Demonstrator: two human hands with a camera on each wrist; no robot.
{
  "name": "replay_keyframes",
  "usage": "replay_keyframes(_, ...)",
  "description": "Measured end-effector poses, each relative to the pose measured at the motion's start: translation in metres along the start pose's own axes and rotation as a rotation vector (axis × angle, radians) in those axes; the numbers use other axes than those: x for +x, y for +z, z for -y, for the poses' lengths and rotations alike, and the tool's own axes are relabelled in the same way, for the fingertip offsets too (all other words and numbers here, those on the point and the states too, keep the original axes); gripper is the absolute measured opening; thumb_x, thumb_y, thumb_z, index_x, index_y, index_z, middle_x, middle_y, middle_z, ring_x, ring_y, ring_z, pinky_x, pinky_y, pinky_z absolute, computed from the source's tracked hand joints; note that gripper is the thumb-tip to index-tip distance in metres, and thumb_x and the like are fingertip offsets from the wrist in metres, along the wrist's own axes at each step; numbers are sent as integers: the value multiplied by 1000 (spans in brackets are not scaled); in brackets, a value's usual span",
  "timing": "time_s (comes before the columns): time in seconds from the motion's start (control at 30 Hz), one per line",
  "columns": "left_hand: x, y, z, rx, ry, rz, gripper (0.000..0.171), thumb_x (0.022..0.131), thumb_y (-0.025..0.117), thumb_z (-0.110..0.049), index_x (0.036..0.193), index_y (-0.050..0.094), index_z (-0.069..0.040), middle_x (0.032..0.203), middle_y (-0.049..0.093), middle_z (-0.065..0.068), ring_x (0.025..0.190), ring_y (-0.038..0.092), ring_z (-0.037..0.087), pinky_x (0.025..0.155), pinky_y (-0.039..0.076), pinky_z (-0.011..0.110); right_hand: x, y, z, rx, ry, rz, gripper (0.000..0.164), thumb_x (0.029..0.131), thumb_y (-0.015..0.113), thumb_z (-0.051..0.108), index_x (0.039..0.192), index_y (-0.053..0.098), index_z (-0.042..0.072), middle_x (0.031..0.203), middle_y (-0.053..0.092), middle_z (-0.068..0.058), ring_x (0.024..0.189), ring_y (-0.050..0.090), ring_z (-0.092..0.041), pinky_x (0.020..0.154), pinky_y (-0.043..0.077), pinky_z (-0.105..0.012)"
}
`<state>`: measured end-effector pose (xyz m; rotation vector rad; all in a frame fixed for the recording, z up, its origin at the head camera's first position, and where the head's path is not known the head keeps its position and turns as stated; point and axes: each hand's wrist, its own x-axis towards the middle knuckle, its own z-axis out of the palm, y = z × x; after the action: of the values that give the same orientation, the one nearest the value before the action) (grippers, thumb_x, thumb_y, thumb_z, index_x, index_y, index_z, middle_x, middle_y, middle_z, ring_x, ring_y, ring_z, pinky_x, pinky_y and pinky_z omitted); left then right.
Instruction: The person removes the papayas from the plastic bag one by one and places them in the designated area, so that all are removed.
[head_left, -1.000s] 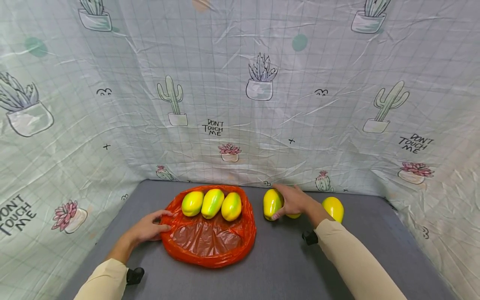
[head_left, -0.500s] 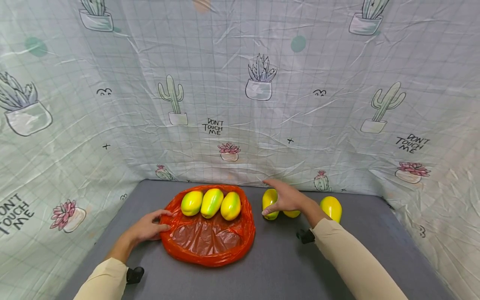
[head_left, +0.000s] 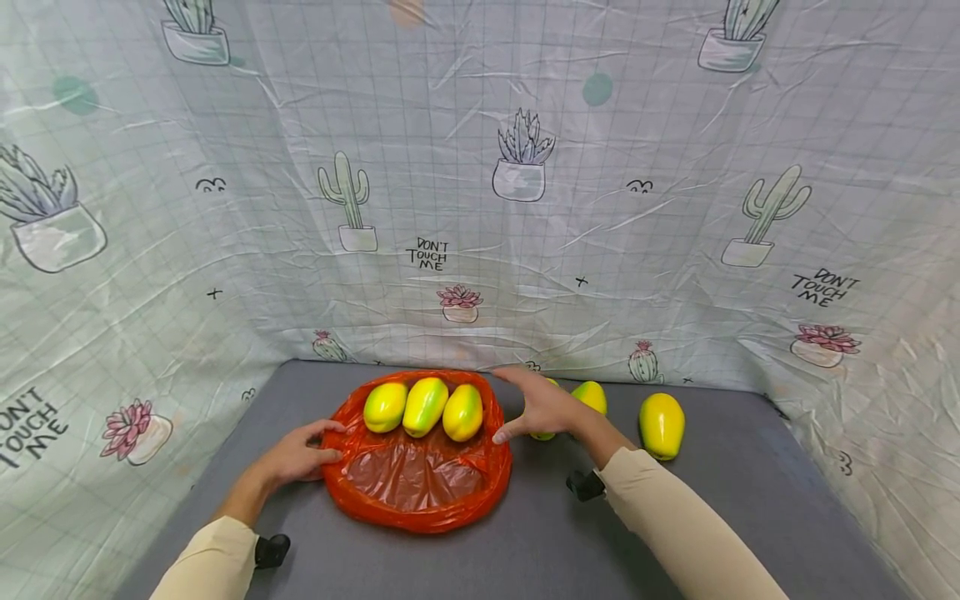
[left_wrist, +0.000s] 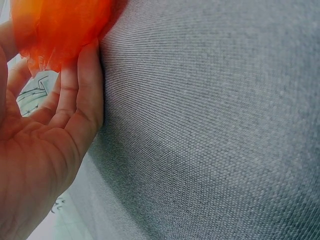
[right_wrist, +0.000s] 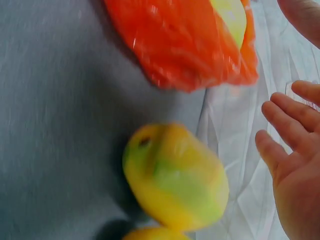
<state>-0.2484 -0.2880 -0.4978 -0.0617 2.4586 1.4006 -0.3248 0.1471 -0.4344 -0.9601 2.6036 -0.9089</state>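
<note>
A red plastic bag [head_left: 420, 521], its rim rolled back, sits on the grey table with three glossy yellow-green fruits inside, such as this middle fruit [head_left: 425, 407]; they look like mangoes or small papayas. My left hand [head_left: 294, 452] holds the bag's left rim, fingers and thumb either side of it; the left wrist view shows the red plastic [left_wrist: 65, 30] at the fingertips. Near the bag's right rim is my right hand [head_left: 543, 408], fingers spread and holding nothing. Partly hidden behind that hand lies another fruit [right_wrist: 175, 177], seen whole in the right wrist view.
Right of the bag, a second loose fruit [head_left: 590, 396] shows beyond the right wrist, and a third loose fruit [head_left: 662, 426] lies farther right. A printed cloth [head_left: 525, 275] hangs behind and around the grey table [head_left: 517, 550].
My right hand has left the nearest loose fruit and moved left to the bag's right rim, uncovering more of the loose fruits. The left hand and bag have stayed in place.
</note>
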Motion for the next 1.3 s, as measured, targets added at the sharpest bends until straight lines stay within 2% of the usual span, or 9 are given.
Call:
replay_keyframes(0.17,-3,1,-3,-6,3,1,50,97,70,-12,142,52,0,128,57,29,88,67,20,75,62,36,7,13,8,21,-34,1,106,76,89,55,158,41,8,162,46,-12,150,44,-34,122,37,-58)
replay_keyframes(0.4,-5,1,-7,6,-18,-11,50,96,70,-13,142,53,-1,129,57,28,88,67,20,75,61,36,15,27,16,51,-49,18,103,75,90,51,157,42,10,160,48,-9,147,46,-33,121,38,-57)
replay_keyframes(0.63,-5,2,-7,20,-39,-24,50,96,70,-14,142,54,-3,129,58,27,89,67,20,76,62,36,22,35,20,28,-62,3,94,79,90,43,155,45,9,155,53,-10,140,52,-31,119,42,-55)
replay_keyframes(0.93,-5,2,-5,16,-43,-35,49,95,71,-14,141,55,-4,129,58,26,89,67,20,76,62,36,30,44,18,27,1,-53,89,78,91,42,152,50,10,151,57,-9,138,54,-32,118,43,-55)
replay_keyframes(1.3,-4,3,-4,17,-18,-39,50,96,71,-14,141,55,-2,128,60,27,89,68,20,76,62,37,40,51,10,54,117,-94,96,76,89,51,155,48,12,155,54,-8,144,50,-31,120,40,-55)
